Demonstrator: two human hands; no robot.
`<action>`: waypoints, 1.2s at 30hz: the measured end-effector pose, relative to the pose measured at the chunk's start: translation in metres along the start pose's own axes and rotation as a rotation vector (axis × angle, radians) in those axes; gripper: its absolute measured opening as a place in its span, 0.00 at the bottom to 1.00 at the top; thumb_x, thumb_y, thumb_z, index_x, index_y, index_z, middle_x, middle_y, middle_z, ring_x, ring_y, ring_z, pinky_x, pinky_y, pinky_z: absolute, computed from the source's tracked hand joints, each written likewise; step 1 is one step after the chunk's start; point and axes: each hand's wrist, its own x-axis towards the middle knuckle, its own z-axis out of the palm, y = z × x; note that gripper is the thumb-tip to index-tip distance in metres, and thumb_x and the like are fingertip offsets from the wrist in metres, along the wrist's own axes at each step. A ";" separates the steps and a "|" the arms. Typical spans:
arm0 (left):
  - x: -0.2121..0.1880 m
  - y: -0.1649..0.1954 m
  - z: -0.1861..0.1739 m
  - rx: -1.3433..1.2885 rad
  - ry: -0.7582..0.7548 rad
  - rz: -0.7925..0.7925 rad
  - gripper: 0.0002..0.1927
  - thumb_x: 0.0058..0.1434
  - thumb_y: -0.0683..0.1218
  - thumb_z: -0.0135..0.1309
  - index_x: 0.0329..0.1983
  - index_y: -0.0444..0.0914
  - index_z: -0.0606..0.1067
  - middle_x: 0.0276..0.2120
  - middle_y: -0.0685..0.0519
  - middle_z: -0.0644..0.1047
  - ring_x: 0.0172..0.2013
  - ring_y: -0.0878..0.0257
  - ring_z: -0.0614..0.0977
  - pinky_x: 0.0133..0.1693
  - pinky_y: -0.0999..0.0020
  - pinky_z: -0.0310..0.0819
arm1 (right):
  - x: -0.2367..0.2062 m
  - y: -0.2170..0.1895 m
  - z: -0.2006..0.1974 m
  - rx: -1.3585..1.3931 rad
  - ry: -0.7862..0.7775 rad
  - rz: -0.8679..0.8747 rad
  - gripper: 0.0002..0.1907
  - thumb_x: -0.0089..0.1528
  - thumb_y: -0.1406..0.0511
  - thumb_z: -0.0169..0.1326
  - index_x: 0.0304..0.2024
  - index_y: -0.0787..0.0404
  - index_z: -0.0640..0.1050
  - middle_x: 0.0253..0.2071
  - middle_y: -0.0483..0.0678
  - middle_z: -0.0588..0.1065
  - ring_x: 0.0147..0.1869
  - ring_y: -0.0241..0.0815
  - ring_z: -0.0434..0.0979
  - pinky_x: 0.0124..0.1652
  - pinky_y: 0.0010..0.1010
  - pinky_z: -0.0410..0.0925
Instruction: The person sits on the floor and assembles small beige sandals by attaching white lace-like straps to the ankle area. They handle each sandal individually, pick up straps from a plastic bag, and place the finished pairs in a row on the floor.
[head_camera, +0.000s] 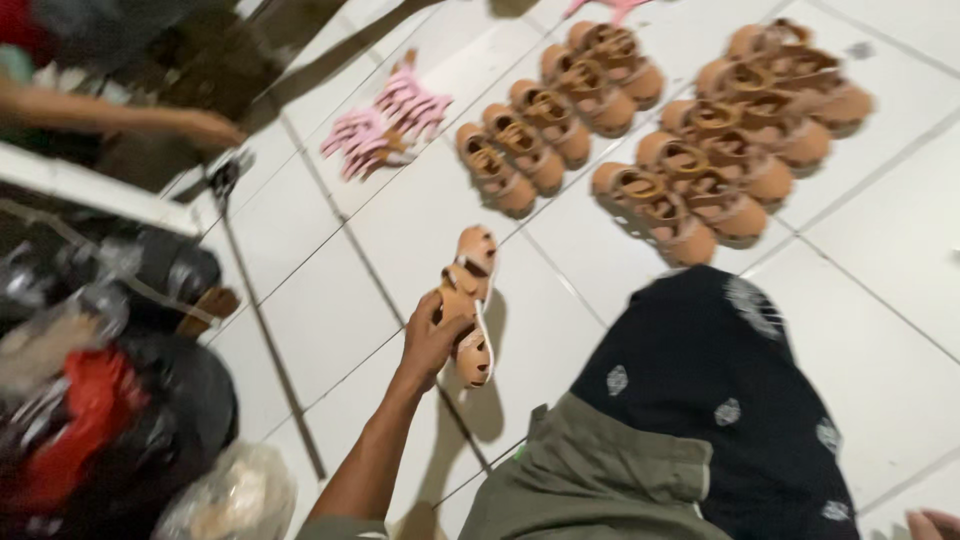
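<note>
My left hand (428, 340) reaches out over the white tiled floor and grips a pair of small tan sandals (470, 300), held together just above the tiles. Beyond them, two rows of matching tan sandals (560, 110) (730, 150) lie lined up on the floor. Only the edge of my right hand (932, 523) shows at the bottom right corner, so its fingers are hidden. My knee, covered in dark patterned cloth (720, 380), is to the right of the held sandals.
A small heap of pink sandals (388, 125) lies at the back left. Another person's arm (130, 120) stretches in at the top left. Dark bags and a red bundle (90, 420) crowd the left edge, and a thin rod (265, 330) lies along the tiles.
</note>
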 end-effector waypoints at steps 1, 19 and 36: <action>-0.001 0.022 0.014 -0.014 -0.115 0.157 0.19 0.57 0.42 0.61 0.50 0.30 0.74 0.49 0.51 0.73 0.44 0.62 0.79 0.45 0.63 0.78 | 0.000 0.005 -0.001 0.018 0.018 -0.024 0.19 0.65 0.57 0.61 0.51 0.64 0.83 0.43 0.57 0.83 0.48 0.48 0.84 0.53 0.37 0.73; -0.122 0.176 0.403 0.399 -1.393 1.074 0.11 0.50 0.38 0.53 0.37 0.30 0.73 0.72 0.40 0.66 0.59 0.46 0.79 0.49 0.56 0.80 | -0.083 0.059 -0.116 1.598 0.344 -0.071 0.32 0.73 0.49 0.37 0.63 0.69 0.71 0.55 0.61 0.76 0.54 0.53 0.79 0.48 0.41 0.74; -0.082 -0.015 0.505 1.029 -1.126 1.106 0.42 0.60 0.57 0.64 0.73 0.41 0.61 0.59 0.44 0.73 0.58 0.44 0.75 0.53 0.49 0.76 | -0.053 0.058 -0.098 0.295 0.470 -0.220 0.50 0.46 0.61 0.72 0.70 0.47 0.67 0.73 0.53 0.62 0.74 0.61 0.61 0.65 0.47 0.64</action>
